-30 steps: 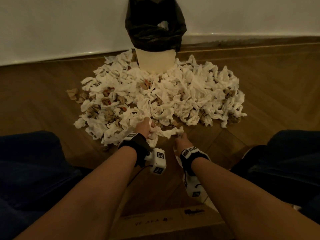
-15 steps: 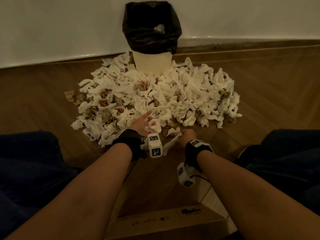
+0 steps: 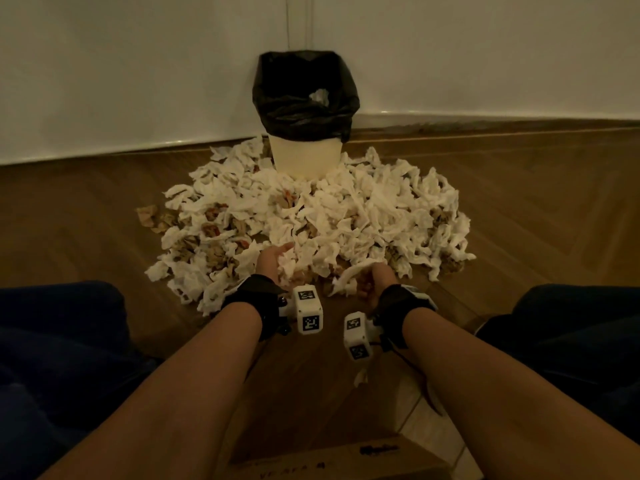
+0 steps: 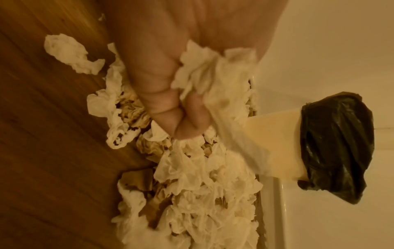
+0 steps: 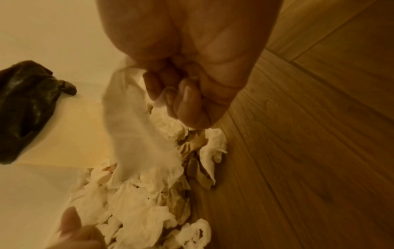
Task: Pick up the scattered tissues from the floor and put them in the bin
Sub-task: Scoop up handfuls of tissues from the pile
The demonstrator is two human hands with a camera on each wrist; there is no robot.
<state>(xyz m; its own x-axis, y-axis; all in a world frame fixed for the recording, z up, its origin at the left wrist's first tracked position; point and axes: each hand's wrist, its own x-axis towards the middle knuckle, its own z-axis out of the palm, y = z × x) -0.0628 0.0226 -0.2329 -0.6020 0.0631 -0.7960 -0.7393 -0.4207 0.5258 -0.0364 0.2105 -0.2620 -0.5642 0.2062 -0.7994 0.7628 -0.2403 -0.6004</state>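
A corner is being formed by two plain pale walls, and a thin vertical seam is being shown where they are meeting. A white skirting board is being run along their base. The floor is being covered by brown wood planks laid in a herringbone pattern. The room is being lit dimly and warmly. A cardboard box is being seen at the bottom edge.

Both forearms reach forward and low. The left hand curls its fingers around tissue; the right hand is fisted on tissue.
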